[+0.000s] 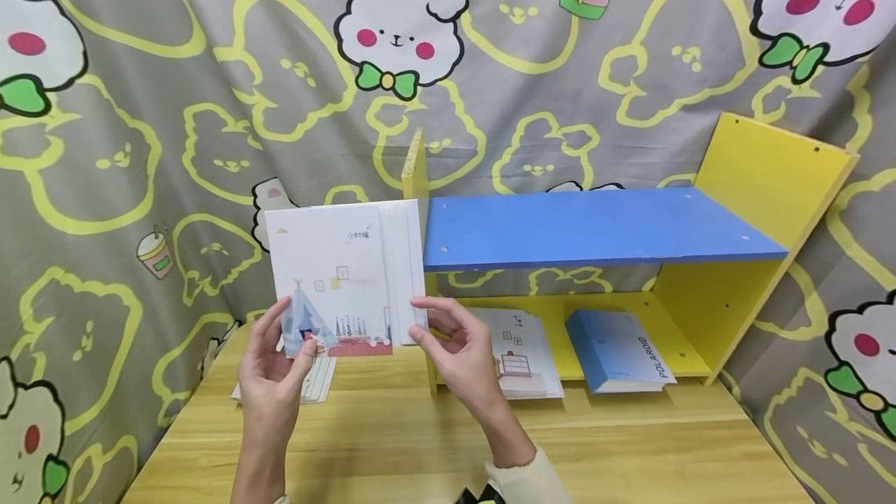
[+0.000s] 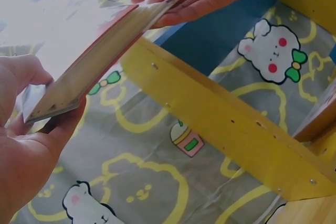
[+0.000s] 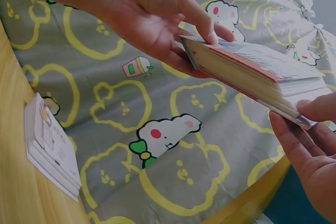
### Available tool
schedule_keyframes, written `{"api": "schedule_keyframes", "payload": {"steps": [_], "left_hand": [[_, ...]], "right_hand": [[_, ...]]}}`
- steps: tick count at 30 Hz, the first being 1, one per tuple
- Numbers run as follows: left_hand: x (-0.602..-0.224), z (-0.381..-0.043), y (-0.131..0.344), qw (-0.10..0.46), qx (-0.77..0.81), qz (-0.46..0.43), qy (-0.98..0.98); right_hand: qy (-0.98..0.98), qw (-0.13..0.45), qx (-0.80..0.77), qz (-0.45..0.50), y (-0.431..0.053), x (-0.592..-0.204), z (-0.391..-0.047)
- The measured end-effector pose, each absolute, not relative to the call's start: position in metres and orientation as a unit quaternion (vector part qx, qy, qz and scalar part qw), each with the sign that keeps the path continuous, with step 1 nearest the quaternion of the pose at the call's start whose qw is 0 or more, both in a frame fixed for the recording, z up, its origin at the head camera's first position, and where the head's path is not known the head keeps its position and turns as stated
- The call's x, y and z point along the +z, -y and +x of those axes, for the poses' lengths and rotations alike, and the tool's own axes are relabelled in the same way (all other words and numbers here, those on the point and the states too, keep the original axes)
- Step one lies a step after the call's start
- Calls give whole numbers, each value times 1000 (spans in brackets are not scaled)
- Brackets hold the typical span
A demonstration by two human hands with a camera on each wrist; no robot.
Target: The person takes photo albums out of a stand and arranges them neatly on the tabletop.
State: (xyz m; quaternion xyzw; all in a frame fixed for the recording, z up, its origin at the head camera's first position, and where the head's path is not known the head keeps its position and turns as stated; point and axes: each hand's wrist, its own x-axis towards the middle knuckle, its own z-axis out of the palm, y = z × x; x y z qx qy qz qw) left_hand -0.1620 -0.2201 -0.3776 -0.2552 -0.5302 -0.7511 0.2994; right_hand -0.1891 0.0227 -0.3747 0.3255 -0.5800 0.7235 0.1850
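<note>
Both hands hold up a thick square photo album (image 1: 315,247), tilted, its white cover printed with a blue tent and small picture frames. My left hand (image 1: 269,376) grips its lower left corner, thumb on the front and fingers behind. At the lower right edge, my right hand (image 1: 462,352) pinches it between thumb and fingers. Seen from the left wrist, the page block (image 2: 100,56) runs between stiff covers with a red edge. Under the raised album, another white album (image 1: 320,379) lies on the table, partly covered by my left hand; the right wrist view shows its thick side.
A yellow shelf unit (image 1: 763,201) with a blue upper board (image 1: 595,224) stands on the wooden table (image 1: 392,442). On its lower board lie a white illustrated album (image 1: 528,364) and a blue POLAROID album (image 1: 623,352), jutting past the front edge. A patterned grey curtain (image 1: 504,115) hangs behind.
</note>
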Motion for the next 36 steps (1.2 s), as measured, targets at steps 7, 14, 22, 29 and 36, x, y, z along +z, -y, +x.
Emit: {"api": "schedule_keyframes", "payload": {"steps": [7,14,22,29,36], "left_hand": [[-376,-166,224,313,-764,-268,497],[-378,-167,231,319,-757,-231,522],[-380,-167,238,318,-750,-190,549],[-380,-165,241,309,-746,-166,566],[-379,-165,243,300,-739,-150,585]], "right_hand": [[570,186,731,327,-13,-373,-193],[571,178,738,312,-5,-375,-195],[568,174,746,302,6,-382,-198],[569,180,748,290,11,-383,-196],[575,171,752,273,13,-386,-197]]}}
